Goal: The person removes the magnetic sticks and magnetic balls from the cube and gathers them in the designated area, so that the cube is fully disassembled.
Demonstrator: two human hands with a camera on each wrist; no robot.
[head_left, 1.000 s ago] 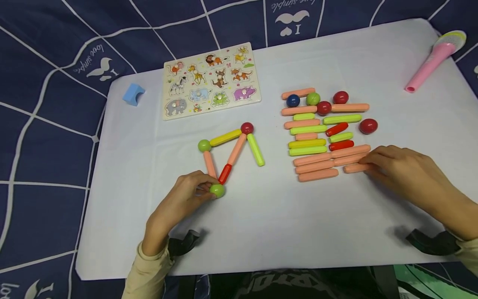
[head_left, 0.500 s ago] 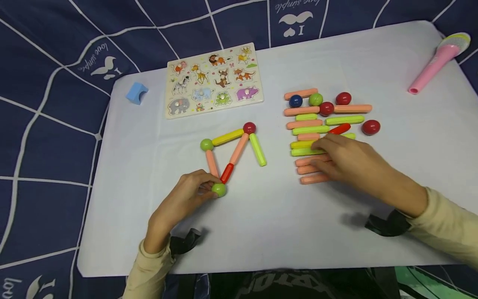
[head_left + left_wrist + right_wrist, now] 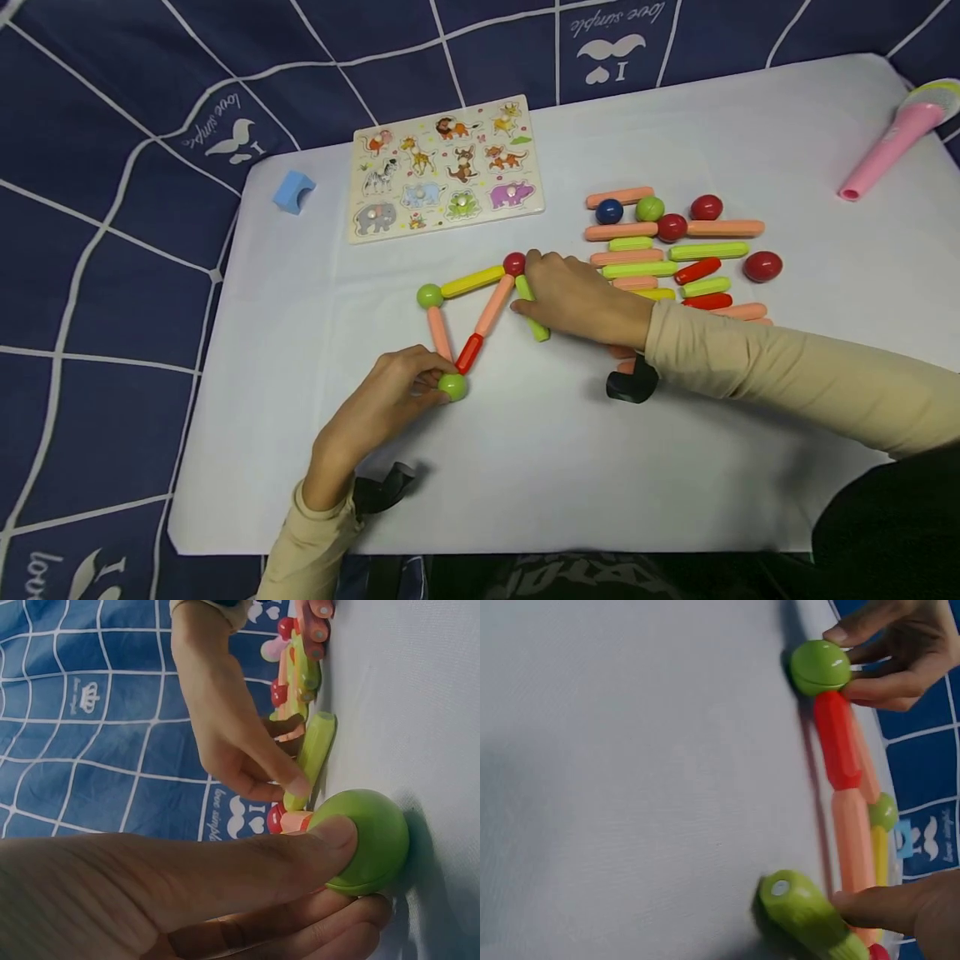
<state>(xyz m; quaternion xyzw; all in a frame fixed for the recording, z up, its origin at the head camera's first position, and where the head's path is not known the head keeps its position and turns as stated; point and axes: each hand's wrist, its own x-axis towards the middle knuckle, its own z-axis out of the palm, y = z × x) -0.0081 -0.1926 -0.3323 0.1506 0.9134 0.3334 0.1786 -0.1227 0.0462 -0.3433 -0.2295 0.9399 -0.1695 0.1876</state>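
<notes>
At the near corner of the stick figure on the white table (image 3: 525, 467), the left hand (image 3: 382, 404) pinches a green ball (image 3: 453, 387) between thumb and curled fingers, holding it against the tabletop. A short red stick (image 3: 470, 352) and a salmon stick (image 3: 439, 332) both meet this ball. The red stick runs on into a longer salmon stick (image 3: 495, 305) that climbs to a red ball (image 3: 513, 264); from there a yellow stick (image 3: 472, 281) leads left to a second green ball (image 3: 430, 295), closing the triangle.

The right hand (image 3: 577, 296) reaches across to the lime-green stick (image 3: 534, 321) that slants down from the red ball; its fingers curl over the stick's upper part, with a fingertip pressed on its side in the wrist view.

Just right of that hand lies the pile of spare sticks and balls (image 3: 675, 250). Farther back lie an animal peg puzzle (image 3: 446, 167) and a blue block (image 3: 293, 192), and a pink toy microphone (image 3: 892, 137) rests near the far right corner.
</notes>
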